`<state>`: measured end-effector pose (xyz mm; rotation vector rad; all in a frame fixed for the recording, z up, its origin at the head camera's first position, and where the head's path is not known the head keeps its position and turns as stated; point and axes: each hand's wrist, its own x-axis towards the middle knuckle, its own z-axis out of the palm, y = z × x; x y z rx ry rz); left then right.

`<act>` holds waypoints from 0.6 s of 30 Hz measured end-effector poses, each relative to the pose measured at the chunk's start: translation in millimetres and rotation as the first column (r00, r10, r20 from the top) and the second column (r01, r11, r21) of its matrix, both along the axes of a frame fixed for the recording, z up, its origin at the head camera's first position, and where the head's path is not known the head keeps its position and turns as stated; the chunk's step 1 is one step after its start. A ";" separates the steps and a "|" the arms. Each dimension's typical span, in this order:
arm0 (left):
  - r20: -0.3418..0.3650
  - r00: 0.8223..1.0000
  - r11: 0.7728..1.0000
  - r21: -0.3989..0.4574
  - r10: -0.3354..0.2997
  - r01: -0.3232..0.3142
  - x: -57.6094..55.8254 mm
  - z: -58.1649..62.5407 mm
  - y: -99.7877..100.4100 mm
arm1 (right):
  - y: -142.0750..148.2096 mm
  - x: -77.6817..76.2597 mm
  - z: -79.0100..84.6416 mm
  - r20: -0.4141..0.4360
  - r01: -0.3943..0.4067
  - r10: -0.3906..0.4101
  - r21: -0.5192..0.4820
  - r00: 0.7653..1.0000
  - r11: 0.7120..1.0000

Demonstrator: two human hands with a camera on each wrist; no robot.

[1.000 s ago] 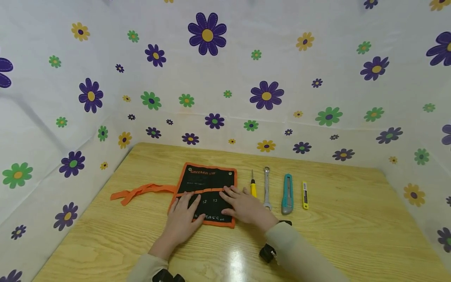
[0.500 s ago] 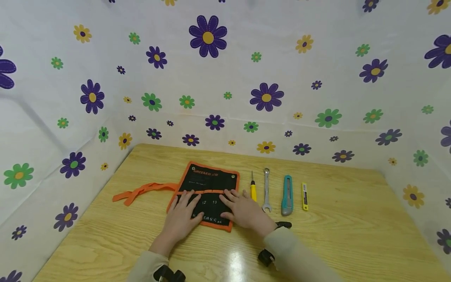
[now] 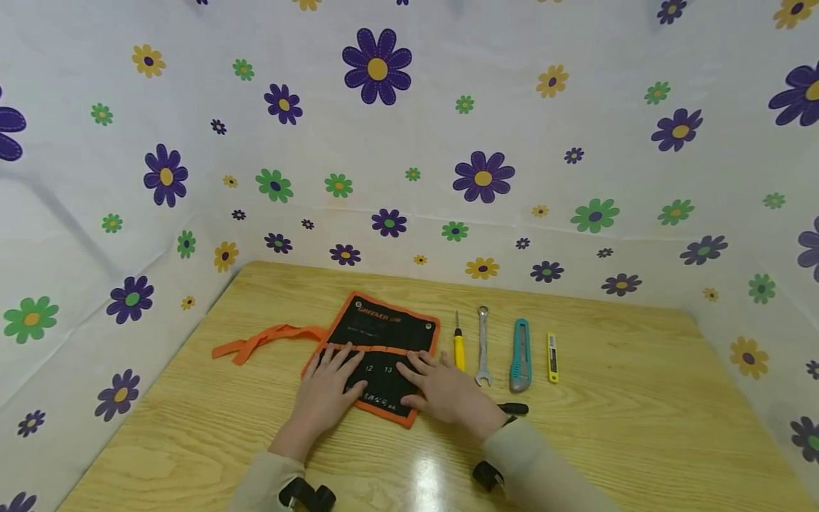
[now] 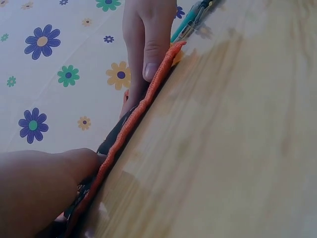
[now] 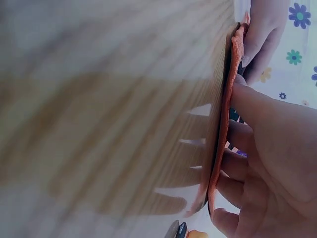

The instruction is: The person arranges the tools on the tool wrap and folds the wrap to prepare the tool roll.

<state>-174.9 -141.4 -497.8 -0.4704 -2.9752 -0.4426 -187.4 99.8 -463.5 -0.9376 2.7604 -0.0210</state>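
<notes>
A black fabric tool pouch point(image 3: 386, 328) with orange trim lies flat on the wooden table, turned askew. White lettering and the numbers 12 and 13 show on its pocket. My left hand point(image 3: 326, 393) rests on the pouch's left side, fingers spread and fairly straight. On the right side lies my right hand point(image 3: 444, 390), also spread, with its fingertips near the orange pocket band. Both wrist views show the orange edge point(image 4: 132, 121) of the pouch close to the tabletop, with fingers over it. Orange tie straps point(image 3: 269, 340) trail off to the left.
Right of the pouch, a yellow-handled screwdriver point(image 3: 459, 350), a combination wrench point(image 3: 483, 348), a teal utility knife point(image 3: 521, 355) and a slim yellow case point(image 3: 552, 358) lie in a row on the table point(image 3: 614, 427). A flower-patterned sheet point(image 3: 409, 142) encloses the back and sides.
The pouch has turned clockwise under both hands, its top edge shifting right and its lower right corner swinging down and left. The straps have been drawn slightly right. Both hands stay on it.
</notes>
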 end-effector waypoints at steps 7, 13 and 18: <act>-0.009 1.000 1.000 0.002 0.010 -0.010 -1.1 -0.6 -0.1 | 0.7 7.7 4.1 0.009 -0.024 0.024 -0.010 1.000 1.000; -0.021 1.000 1.000 0.002 0.009 -0.009 -3.8 -2.0 -0.5 | 1.9 12.7 6.2 0.017 -0.037 0.037 -0.030 0.999 0.999; -0.010 1.000 1.000 0.020 0.013 -0.013 -5.2 -1.2 -0.6 | 2.6 15.5 8.6 0.030 -0.054 0.055 -0.039 0.998 0.998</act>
